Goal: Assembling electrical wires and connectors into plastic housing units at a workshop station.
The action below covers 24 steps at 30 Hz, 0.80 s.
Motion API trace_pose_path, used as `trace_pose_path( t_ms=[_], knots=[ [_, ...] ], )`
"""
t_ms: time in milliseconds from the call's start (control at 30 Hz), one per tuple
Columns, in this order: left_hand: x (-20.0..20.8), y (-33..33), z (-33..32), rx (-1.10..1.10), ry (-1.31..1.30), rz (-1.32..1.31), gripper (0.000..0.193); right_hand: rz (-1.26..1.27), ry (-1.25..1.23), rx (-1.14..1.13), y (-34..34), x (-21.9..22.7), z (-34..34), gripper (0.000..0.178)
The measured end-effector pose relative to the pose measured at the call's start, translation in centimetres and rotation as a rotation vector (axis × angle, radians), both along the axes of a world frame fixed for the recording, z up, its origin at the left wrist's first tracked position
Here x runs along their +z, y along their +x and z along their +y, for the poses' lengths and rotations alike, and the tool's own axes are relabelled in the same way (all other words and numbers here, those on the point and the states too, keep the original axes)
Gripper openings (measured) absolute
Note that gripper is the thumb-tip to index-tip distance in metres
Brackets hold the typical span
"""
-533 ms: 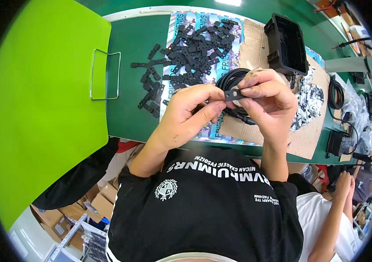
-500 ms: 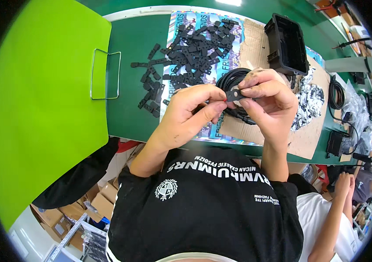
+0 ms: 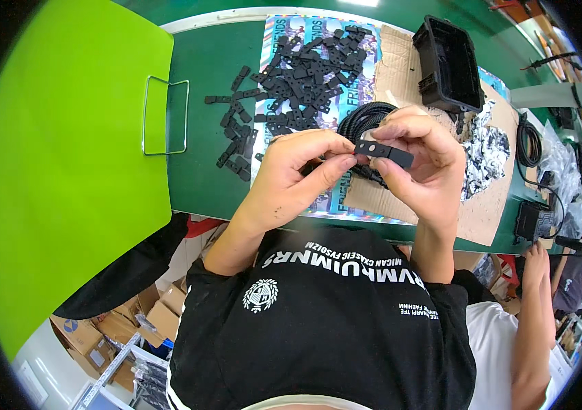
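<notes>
A small flat black strip piece point(image 3: 385, 152) with holes at one end and a thicker block at the other is held up in front of my chest. My left hand point(image 3: 301, 174) is closed in a pinch on its holed end. My right hand point(image 3: 424, 154) curves around the blocky end, thumb and fingers apart below and above it; light contact there cannot be made out. Behind my hands lies a coil of black corrugated tubing point(image 3: 366, 119), partly hidden. Many similar black pieces point(image 3: 311, 82) are piled beyond my left hand, some spilling leftward.
The pile rests on a colourful printed sheet point(image 3: 339, 198) over a green table point(image 3: 195, 181). Cardboard point(image 3: 486, 222), a black bin point(image 3: 448, 65) and crumpled foil-like wrapping point(image 3: 486, 160) lie rightward. A lime-green panel point(image 3: 72, 137) stands left. A co-worker's arm point(image 3: 533, 321) is at right.
My right fingers have parted from their pinch on the piece, baring its blocky end. My left hand keeps its pinch. The co-worker's arm has reached farther toward the table.
</notes>
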<state>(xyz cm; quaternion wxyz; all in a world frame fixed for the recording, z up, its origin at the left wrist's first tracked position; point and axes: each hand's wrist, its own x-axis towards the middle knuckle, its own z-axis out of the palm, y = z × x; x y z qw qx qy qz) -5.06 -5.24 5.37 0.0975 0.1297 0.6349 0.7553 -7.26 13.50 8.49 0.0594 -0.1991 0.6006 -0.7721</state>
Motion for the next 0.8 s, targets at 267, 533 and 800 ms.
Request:
trace_pose_path(
  t_ms=[267, 533, 800],
  knots=[
    [0.7, 0.1, 0.5, 0.147, -0.231, 0.138, 0.011, 0.065, 0.069, 0.018, 0.0, -0.7, 0.6, 0.023],
    [0.9, 0.1, 0.3, 0.098, -0.274, 0.150, 0.013, -0.042, 0.025, -0.041, 0.2, -1.3, 0.0, 0.016],
    [0.8, -0.1, 0.8, 0.102, -0.298, 0.278, 0.011, -0.235, -0.123, -0.018, 0.4, -1.6, 0.1, 0.010]
  ],
)
